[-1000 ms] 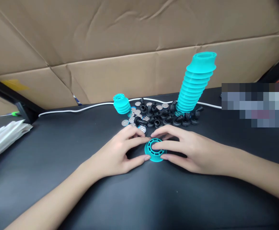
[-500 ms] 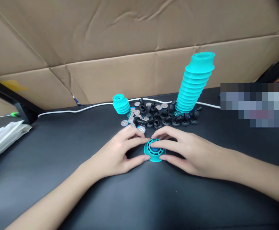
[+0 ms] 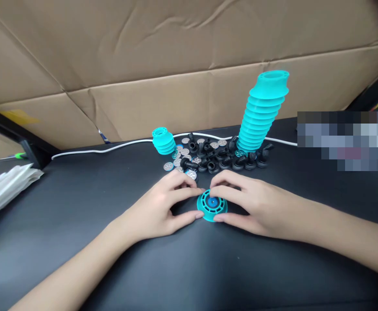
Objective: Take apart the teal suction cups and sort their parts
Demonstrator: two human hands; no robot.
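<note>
A flared turquoise ring [image 3: 212, 217] with slots round its top rests on the black table in front of me. Inside its opening lies a blue disc [image 3: 213, 201] with a small centre mark. My left hand [image 3: 168, 203] grips the ring's left side between thumb and fingertips. From the right, my right hand [image 3: 252, 201] holds the ring, its thumb at the front edge and its fingertips at the upper rim. Just beyond my hands are silvery round discs [image 3: 168, 166] and several black knobbed parts [image 3: 240, 162].
A tall leaning stack of turquoise rings [image 3: 262, 116] stands behind the black parts, with a shorter stack [image 3: 163, 141] farther left. A white cable [image 3: 104, 150] runs along the cardboard wall [image 3: 163, 99]. White packets [image 3: 7, 185] lie at the left edge.
My right fingertip has moved off the middle of the ring to its upper rim, uncovering the blue disc. The ring has shifted slightly right and towards me.
</note>
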